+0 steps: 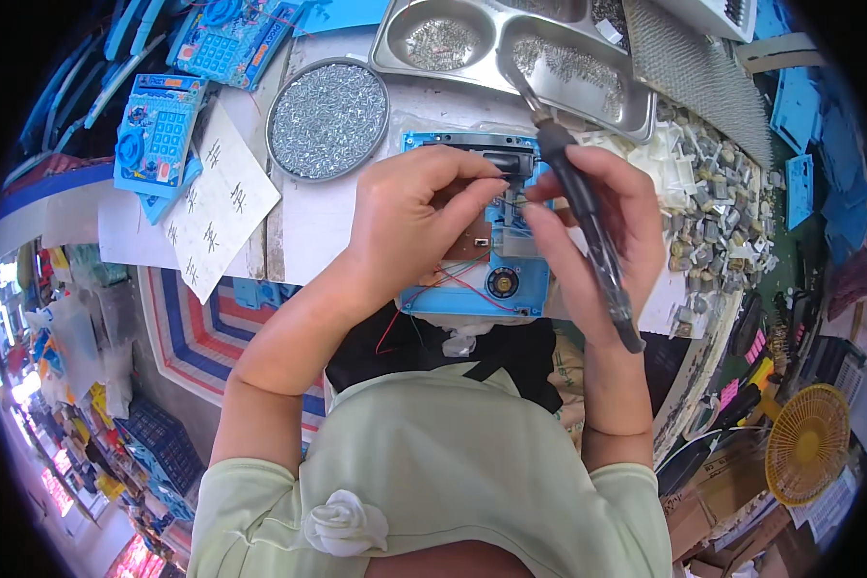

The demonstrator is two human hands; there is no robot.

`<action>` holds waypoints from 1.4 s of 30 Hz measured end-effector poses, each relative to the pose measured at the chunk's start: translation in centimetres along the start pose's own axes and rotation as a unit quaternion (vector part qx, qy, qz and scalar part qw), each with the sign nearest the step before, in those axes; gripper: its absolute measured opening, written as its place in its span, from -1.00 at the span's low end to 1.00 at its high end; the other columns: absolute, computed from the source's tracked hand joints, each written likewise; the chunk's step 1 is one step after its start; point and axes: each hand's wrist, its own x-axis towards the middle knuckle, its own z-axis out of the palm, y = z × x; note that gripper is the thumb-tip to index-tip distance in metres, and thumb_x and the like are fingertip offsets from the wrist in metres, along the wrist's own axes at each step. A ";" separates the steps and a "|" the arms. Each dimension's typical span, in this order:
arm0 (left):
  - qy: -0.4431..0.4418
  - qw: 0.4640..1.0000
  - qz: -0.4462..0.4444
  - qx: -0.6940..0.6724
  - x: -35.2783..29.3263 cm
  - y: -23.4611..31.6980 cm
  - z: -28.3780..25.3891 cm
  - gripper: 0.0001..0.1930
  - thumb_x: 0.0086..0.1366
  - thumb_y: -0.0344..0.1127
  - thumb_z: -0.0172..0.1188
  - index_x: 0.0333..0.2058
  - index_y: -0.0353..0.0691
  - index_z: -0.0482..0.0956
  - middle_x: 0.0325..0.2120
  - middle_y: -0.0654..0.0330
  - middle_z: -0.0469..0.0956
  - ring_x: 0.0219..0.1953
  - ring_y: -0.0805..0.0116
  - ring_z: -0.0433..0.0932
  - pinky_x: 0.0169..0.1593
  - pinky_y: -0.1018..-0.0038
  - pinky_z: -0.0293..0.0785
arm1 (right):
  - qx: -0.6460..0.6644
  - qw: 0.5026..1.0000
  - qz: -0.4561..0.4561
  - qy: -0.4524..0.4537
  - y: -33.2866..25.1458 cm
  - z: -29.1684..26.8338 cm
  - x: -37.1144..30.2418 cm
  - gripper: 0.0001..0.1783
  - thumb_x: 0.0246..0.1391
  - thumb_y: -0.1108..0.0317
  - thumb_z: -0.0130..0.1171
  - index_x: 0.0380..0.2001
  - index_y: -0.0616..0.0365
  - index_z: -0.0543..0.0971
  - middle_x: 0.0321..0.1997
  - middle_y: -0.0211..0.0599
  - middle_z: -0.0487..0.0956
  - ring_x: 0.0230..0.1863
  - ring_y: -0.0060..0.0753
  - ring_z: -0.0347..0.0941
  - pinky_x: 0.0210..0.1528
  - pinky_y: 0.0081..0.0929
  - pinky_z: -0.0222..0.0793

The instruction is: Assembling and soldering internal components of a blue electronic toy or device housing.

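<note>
A blue plastic casing [472, 301] lies open in front of me on the bench, with a round speaker [502, 281], a brown circuit board [470, 249] and loose red and green wires [453, 277]. Over its middle, my left hand [409, 207] is closed, thumb and index finger pinched on something too small to make out. My right hand [612, 217] is wrapped round a black-handled tool [588, 217] with a metal shaft, perhaps a screwdriver. The shaft points away from me, and the thumb tip is beside the casing's inner parts, close to my left fingertips.
A round dish [328, 120] of small silvery screws stands behind on the left, and a metal compartment tray [491, 72] of small parts at the back. Small metal-and-white components [713, 202] are heaped at right. Blue keypad housings [159, 135] and a marked sheet [223, 197] lie left.
</note>
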 end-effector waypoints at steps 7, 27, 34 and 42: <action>-0.009 0.992 0.066 0.105 0.6 -1.1 -0.8 -0.91 0.20 -0.46 0.39 -0.32 -0.32 0.70 -0.49 0.18 0.67 -0.48 0.44 0.66 -0.38 0.54 0.55 | -0.066 0.997 -0.036 0.005 1.3 2.1 1.3 -0.49 0.02 0.64 0.38 0.08 0.19 0.51 -0.21 -0.28 0.64 -0.19 -0.51 0.64 -0.12 -0.57 0.54; 0.007 1.000 0.004 -0.002 0.0 -2.2 -1.6 -0.93 0.24 -0.44 0.36 -0.32 -0.29 0.69 -0.27 0.27 0.54 -0.37 0.65 0.46 -0.35 0.64 0.40 | -0.172 0.970 -0.170 0.004 3.0 2.1 1.3 -0.47 -0.09 0.69 0.43 0.01 0.20 0.57 -0.18 -0.20 0.61 -0.24 -0.37 0.55 -0.20 -0.52 0.48; 0.028 0.987 0.098 0.127 0.5 -2.2 -0.7 -0.91 0.01 -0.45 0.38 -0.53 -0.29 0.64 -0.35 0.13 0.44 -0.37 0.19 0.52 -0.30 0.34 0.49 | -0.135 0.978 -0.158 0.033 0.3 -3.0 0.3 -0.56 -0.08 0.58 0.48 -0.10 0.30 0.54 -0.33 -0.17 0.58 -0.36 -0.36 0.46 -0.24 -0.52 0.36; 0.010 0.983 0.093 0.155 0.2 -2.6 -0.7 -0.90 0.04 -0.50 0.37 -0.46 -0.36 0.63 -0.32 0.17 0.42 -0.36 0.37 0.53 -0.32 0.50 0.49 | -0.202 0.954 -0.210 -0.066 0.0 -4.2 -1.1 -0.70 -0.12 0.55 0.43 -0.29 0.24 0.56 -0.54 -0.27 0.52 -0.59 -0.31 0.38 -0.52 -0.46 0.26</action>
